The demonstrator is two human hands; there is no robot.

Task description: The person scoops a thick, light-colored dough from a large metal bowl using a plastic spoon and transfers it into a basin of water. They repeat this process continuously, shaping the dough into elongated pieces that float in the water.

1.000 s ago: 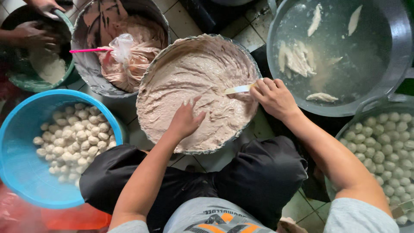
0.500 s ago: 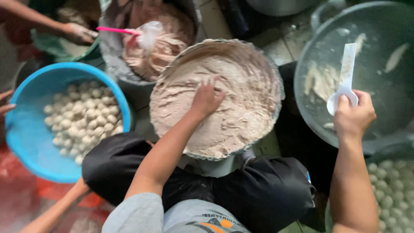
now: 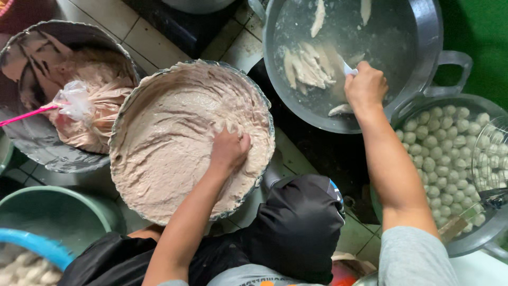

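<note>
- Right hand (image 3: 365,85) now sits over the water pot (image 3: 423,58), low at the surface; half a second ago it was raised above the pot with the white spoon fully in view.
- Spoon (image 3: 349,69): only a small white tip shows beside the fist. Grip is closed around the handle; the bowl end is hidden by the hand.
- Pale, long pieces of paste (image 3: 307,66) float in the water just beside the spoon; one more piece (image 3: 338,109) lies under the wrist.
- Left hand (image 3: 228,148) remains in the paste bowl (image 3: 127,116), fingers curled into the grey-pink paste (image 3: 174,148). Grip is bunched on a lump of paste; the fingertips are buried.
- Judgement: the spoon has gone from lifted to dipped, so a portion looks just released into the water, while the left hand gathers more.
- Nearby: basin of white balls (image 3: 450,153) at right, second paste bowl (image 3: 32,53) with a pink-handled tool (image 3: 24,115) at left.
</note>
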